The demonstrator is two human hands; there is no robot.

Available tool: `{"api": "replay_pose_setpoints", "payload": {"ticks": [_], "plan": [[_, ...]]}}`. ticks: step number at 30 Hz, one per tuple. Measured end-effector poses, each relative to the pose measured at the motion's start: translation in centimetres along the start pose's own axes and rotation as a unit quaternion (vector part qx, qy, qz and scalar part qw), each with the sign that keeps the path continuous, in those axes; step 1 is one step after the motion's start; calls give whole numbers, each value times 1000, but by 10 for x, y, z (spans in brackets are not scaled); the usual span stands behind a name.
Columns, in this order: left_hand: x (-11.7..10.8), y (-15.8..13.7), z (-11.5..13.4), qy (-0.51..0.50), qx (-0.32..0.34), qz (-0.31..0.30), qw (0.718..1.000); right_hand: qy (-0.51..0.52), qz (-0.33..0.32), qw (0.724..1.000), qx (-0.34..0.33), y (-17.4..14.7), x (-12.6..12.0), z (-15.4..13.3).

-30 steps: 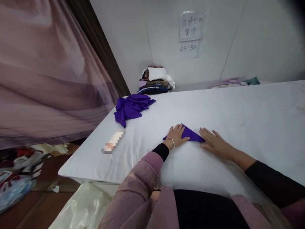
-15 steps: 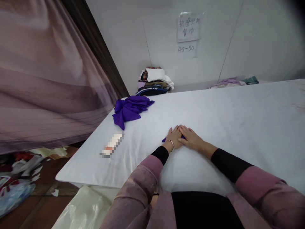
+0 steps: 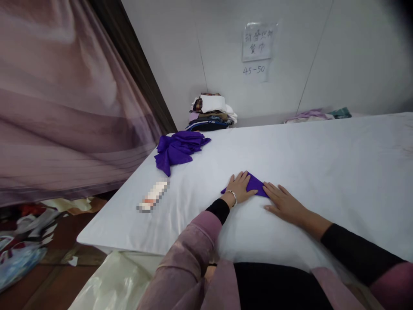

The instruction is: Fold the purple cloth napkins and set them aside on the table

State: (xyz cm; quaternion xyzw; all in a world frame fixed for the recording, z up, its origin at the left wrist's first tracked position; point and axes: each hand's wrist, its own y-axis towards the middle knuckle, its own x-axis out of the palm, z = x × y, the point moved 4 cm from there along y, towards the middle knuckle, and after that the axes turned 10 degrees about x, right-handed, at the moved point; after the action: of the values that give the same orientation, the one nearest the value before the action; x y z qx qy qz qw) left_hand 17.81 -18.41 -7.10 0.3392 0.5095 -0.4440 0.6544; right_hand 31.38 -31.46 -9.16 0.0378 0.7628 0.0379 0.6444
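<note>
While the left hand lies flat on the folded purple cloth atop the counter, likely anchoring it, the right hand, equally unclenched, touches its right end, seemingly keeping it smooth.

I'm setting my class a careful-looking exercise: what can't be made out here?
Head view: folded purple cloth, much of its left half hidden by the left grip, its right tip by the right grip.
Head view: pale object on the table, obscured by pixelation.
Head view: curtain, cut off by the left edge.
</note>
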Motion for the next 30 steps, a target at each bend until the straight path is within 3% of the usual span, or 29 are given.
{"api": "replay_pose_setpoints", "payload": {"ticks": [6, 13, 17, 21, 24, 27, 30], "plan": [[-4, 3, -2, -45, -16, -6, 999, -3, 4, 1000, 12, -16, -3, 4], [-22, 14, -19, -137, -139, 95, 976, -8, -3, 1000, 13, -15, -4, 3], [-26, 21, -26, -205, -220, 76, 951, 5, -16, 1000, 21, -16, -6, 1], [-31, 23, -29, -266, -225, 63, 935, 80, -33, 996, 37, -15, -12, 5], [-35, 19, -30, -323, -210, 64, 921, 213, -36, 972, 94, -6, -23, 20], [-41, 16, -30, -369, -192, 62, 907, 355, -38, 920, 163, 11, -36, 37], [-51, 17, -26, -410, -163, 85, 893, 449, -73, 872, 179, 33, -45, 39]]}}
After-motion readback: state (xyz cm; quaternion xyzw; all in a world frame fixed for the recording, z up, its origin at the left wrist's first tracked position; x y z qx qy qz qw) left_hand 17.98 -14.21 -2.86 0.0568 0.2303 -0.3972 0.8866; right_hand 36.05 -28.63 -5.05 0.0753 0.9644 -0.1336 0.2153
